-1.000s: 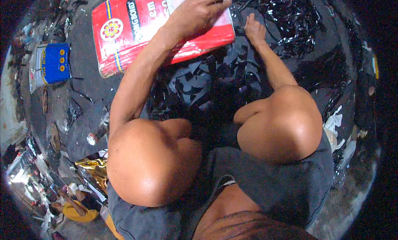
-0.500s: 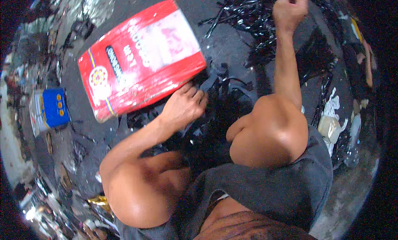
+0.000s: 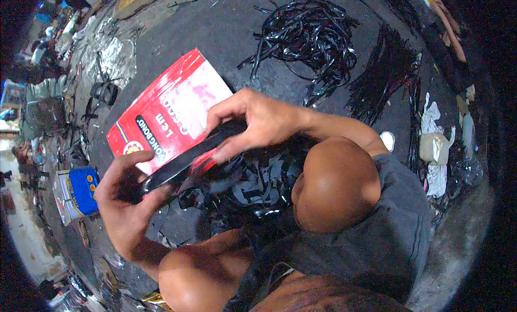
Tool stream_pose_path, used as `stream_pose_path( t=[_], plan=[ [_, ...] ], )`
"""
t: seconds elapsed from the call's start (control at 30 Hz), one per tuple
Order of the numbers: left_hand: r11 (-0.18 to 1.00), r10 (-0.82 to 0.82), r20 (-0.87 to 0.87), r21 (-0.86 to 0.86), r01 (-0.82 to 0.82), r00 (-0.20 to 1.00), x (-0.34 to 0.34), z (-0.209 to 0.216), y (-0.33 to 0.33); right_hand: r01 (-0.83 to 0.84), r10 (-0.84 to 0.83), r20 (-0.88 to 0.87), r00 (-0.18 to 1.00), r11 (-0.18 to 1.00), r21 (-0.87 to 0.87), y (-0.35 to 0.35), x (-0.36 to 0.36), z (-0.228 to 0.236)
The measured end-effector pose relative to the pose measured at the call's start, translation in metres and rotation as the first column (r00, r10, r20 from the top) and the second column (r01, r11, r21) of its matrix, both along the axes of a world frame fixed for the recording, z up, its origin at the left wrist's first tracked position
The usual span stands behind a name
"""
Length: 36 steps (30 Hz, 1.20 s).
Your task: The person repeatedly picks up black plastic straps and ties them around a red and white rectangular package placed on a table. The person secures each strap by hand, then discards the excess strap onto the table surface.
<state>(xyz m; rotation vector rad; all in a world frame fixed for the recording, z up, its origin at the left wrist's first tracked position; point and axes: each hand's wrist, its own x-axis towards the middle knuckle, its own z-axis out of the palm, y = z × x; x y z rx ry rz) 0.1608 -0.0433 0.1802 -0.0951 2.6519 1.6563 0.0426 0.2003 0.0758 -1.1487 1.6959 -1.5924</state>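
Observation:
A long, shiny black strip (image 3: 180, 164) is stretched between my two hands; I cannot tell whether it is one piece or several laid together. My left hand (image 3: 121, 199) is closed around its lower-left end, fingers curled over the top and thumb underneath. At the upper-right end, my right hand (image 3: 264, 121) pinches it between thumb and fingers. Just behind lies a red rectangular container (image 3: 156, 110) with a white panel, partly hidden by the strip and both hands. Loose black scraps (image 3: 264, 180) lie on the floor between my knees.
A tangled heap of glossy black strips (image 3: 307, 37) lies at the far side, with a straighter black bundle (image 3: 382, 75) to its right. A blue and white tin (image 3: 78, 193) stands at the left. A pale block in white wrapping (image 3: 433, 149) is at the right.
My right hand has come back from the far strip heap and now grips the black strip. My left hand has left the red container's near edge and moved left to hold the other end.

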Motion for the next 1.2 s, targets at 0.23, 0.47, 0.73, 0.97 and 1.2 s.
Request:
stream_pose_path(
  t=[0.23, 0.47, 0.73, 0.97, 1.2],
  plan=[
    [0.982, 0.163, -0.386, -0.021, -0.185, 0.908, 0.02, -0.011, -0.013, 0.08, 0.072, -0.702, 0.709, 0.98, 0.181, 0.017, -0.005, 0.005],
    [0.974, 0.071, -0.277, -0.188, -0.127, 0.958, -0.014, -0.059, 0.041, 0.112, -0.223, -0.354, 0.908, 0.945, -0.307, -0.029, 0.015, 0.014],
    [0.991, 0.118, 0.064, 0.057, -0.122, 0.991, -0.009, -0.069, 0.006, 0.376, -0.39, -0.132, 0.912, 0.919, -0.119, -0.016, -0.011, 0.018],
    [0.998, -0.02, 0.284, -0.051, 0.036, 0.959, 0.016, -0.065, -0.092, 0.368, -0.361, -0.087, 0.929, 0.926, 0.086, -0.026, -0.044, -0.008],
    [0.977, 0.119, 0.209, -0.197, -0.077, 0.971, 0.038, -0.094, -0.13, 0.4, -0.392, -0.08, 0.917, 0.897, 0.189, -0.025, -0.078, -0.027]
  ],
)
